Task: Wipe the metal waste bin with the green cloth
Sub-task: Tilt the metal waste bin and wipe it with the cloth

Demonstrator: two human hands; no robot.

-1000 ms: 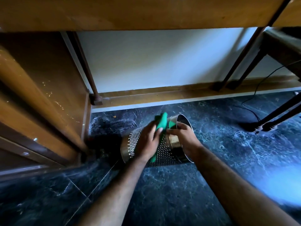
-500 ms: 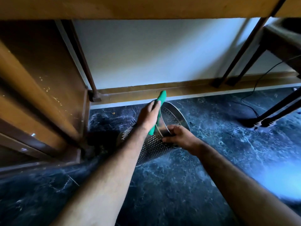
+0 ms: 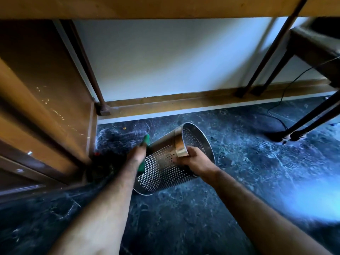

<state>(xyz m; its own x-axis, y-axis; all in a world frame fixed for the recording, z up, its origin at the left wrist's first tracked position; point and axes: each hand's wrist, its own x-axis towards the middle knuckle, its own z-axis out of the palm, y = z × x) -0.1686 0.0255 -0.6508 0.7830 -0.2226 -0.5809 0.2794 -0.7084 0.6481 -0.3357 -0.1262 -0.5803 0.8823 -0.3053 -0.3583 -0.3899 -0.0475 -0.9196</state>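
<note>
The perforated metal waste bin (image 3: 161,170) lies tilted on the dark marble floor, its open mouth turned up and to the right. My right hand (image 3: 195,159) grips its smooth rim band near the mouth. My left hand (image 3: 137,155) presses the green cloth (image 3: 146,140) against the bin's left outer wall. Only the cloth's tip and a strip below my wrist show; the rest is hidden by my hand.
A wooden cabinet (image 3: 42,100) stands close on the left, with a metal leg (image 3: 88,70) behind it. The desk edge (image 3: 165,6) runs overhead. Chair legs (image 3: 301,126) and a black cable (image 3: 277,111) lie to the right. A baseboard (image 3: 184,103) lines the wall.
The bin has turned so its mouth faces more right and up. My left hand with the cloth slid from the rim down onto the bin's left side. My right hand stayed on the rim.
</note>
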